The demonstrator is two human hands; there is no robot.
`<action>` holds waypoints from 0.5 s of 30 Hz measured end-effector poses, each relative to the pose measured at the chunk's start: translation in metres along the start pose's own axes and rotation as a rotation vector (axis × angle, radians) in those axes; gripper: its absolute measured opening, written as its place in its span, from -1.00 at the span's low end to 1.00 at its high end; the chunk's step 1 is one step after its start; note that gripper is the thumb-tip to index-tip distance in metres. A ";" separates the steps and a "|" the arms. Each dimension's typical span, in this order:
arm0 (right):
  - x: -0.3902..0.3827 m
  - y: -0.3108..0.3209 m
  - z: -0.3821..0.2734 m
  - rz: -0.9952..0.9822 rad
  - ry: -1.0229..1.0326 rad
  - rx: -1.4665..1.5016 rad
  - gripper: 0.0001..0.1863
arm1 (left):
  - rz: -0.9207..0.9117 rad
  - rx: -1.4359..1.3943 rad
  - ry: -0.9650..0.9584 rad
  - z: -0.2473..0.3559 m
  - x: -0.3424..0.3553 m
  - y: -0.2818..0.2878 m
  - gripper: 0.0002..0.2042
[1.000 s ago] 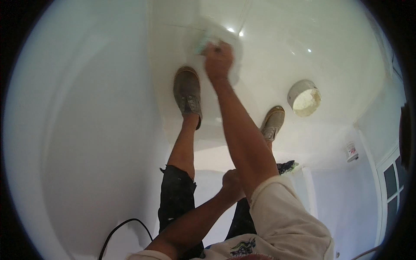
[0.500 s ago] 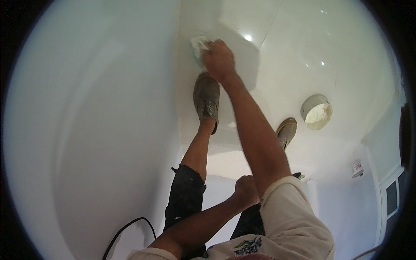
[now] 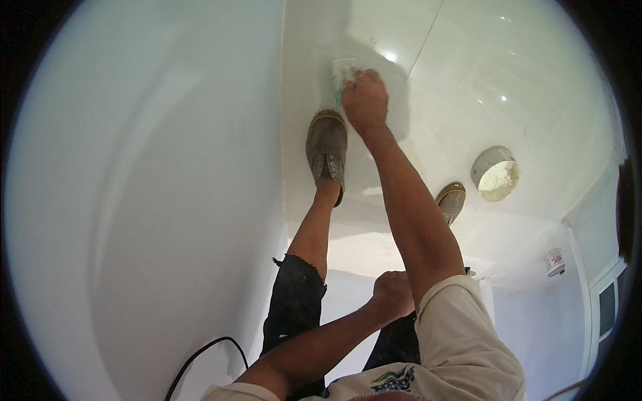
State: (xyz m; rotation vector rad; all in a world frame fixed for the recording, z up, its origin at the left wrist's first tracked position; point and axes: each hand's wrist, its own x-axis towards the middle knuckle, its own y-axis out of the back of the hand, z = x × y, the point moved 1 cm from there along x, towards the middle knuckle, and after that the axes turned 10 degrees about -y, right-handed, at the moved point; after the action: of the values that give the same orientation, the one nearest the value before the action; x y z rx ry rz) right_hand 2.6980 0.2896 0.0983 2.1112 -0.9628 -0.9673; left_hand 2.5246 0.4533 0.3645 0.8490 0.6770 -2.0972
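My right hand (image 3: 366,100) is stretched far forward over the pale, glossy floor (image 3: 461,80). Its curled fingers grip a crumpled white rag (image 3: 344,70) with green marks, close to the floor just beyond the toe of my left shoe (image 3: 327,144). Whether it is cloth or thin plastic is hard to tell. My left hand (image 3: 392,294) is closed near my right knee, next to my right upper arm. That arm hides what the hand may hold; a small dark and pale tip (image 3: 470,272) shows on the arm's far side.
A pale wall (image 3: 180,187) rises along the left. Beside my right shoe (image 3: 453,200) stands a round bucket (image 3: 496,174) with whitish paste inside. A small white container (image 3: 554,262) is farther right. A black cable (image 3: 200,347) curves at lower left.
My right hand and the rag have moved right and slightly nearer across the floor. The whole view has also shifted a little. The left hand stays closed near the knee.
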 end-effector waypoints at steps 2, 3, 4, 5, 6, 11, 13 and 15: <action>0.004 -0.001 -0.006 0.080 0.030 0.011 -0.75 | 0.024 -0.090 -0.007 -0.012 -0.001 -0.021 -0.71; 0.005 -0.005 -0.011 0.085 0.070 0.034 -0.74 | 0.122 -0.237 -0.013 -0.020 -0.001 -0.033 -0.69; 0.009 -0.012 -0.019 0.100 0.064 0.112 -0.72 | 0.306 -0.586 -0.045 -0.026 -0.002 -0.046 -0.68; 0.007 -0.015 -0.021 0.057 0.016 0.312 -0.70 | 0.449 -0.955 -0.098 -0.031 0.000 -0.057 -0.66; 0.009 -0.022 -0.026 0.014 -0.078 0.288 -0.70 | 0.577 -1.224 -0.160 -0.035 0.002 -0.067 -0.65; 0.000 -0.026 -0.019 0.167 -0.333 0.316 -0.72 | 0.559 -0.133 -0.233 -0.025 0.001 -0.071 -0.59; -0.001 -0.024 -0.015 0.216 -0.449 0.286 -0.74 | 0.531 -0.103 -0.233 -0.019 -0.001 -0.055 -0.56; -0.002 -0.023 -0.017 0.069 -0.157 0.316 -0.72 | 0.201 -0.208 -0.101 -0.017 0.000 -0.041 -0.55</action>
State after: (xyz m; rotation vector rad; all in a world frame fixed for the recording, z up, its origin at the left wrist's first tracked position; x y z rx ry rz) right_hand 2.7189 0.3081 0.0905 2.2640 -1.3340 -1.0116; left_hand 2.4975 0.4887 0.3617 0.6618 0.7102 -1.8407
